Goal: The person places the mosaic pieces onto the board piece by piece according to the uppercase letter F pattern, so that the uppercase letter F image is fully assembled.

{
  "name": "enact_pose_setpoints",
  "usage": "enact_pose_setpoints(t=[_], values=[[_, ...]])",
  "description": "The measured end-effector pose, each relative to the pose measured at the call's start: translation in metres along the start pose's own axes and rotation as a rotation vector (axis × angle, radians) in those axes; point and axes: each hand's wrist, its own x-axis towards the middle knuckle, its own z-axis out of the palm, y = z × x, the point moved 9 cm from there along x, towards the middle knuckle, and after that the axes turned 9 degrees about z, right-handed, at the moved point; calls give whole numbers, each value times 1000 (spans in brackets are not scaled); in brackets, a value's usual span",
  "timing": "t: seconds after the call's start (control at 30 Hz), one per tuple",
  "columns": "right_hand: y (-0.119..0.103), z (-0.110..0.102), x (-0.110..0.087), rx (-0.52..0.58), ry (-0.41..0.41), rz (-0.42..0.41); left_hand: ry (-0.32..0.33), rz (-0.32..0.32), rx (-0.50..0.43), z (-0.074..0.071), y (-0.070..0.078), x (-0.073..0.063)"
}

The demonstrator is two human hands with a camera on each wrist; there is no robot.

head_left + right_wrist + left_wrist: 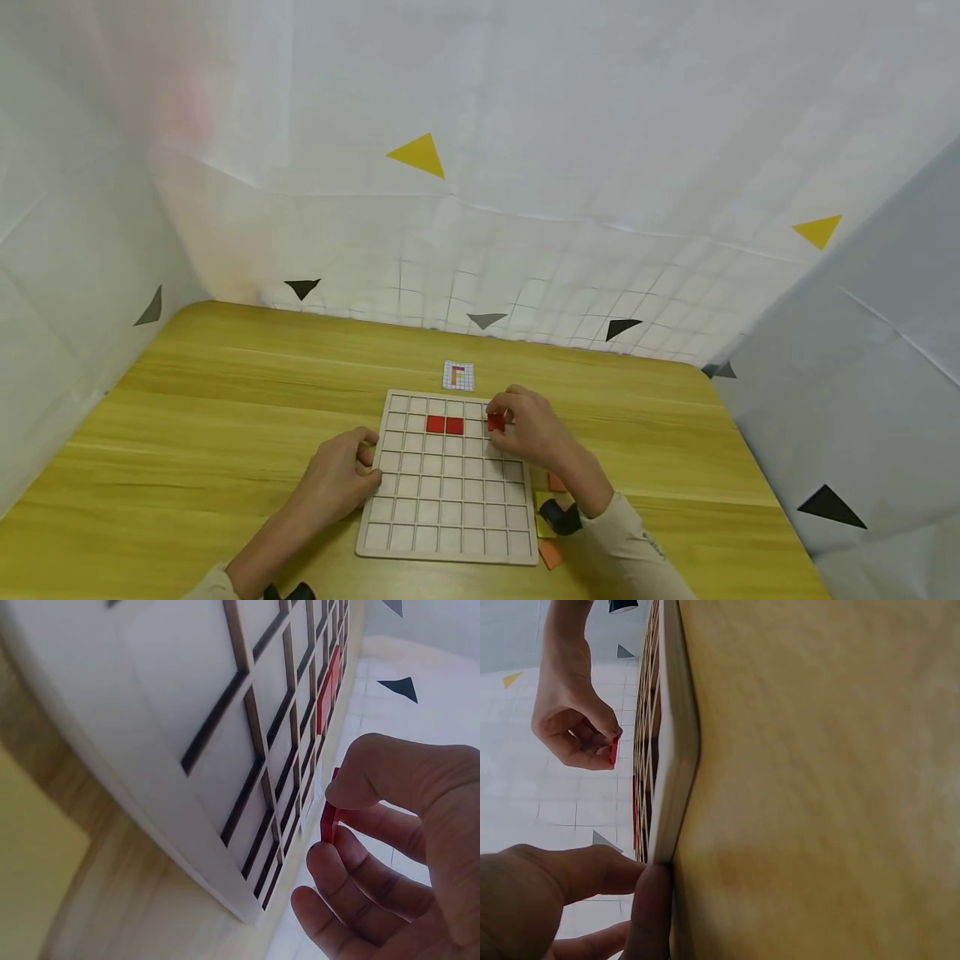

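Note:
A pale wooden grid board lies on the table, with two red square tiles side by side in its second row from the far edge. My right hand pinches another red tile between thumb and fingers, just above the board near its far right corner. In the right wrist view this tile stands on edge, apart from the grid. At the board's left edge, my left hand holds the rim with thumb and index fingertip, the other fingers curled.
Beyond the board's far edge lies a small printed card with a coloured grid pattern. Orange tiles and yellow tiles lie along the board's right side, partly under my right wrist. White sheeting surrounds the wooden table.

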Motion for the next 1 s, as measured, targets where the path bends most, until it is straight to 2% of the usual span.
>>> enact_pose_setpoints(t=[1.0], values=[[-13, 13, 8, -5, -26, -40, 5, 7, -3, -1, 0, 0]])
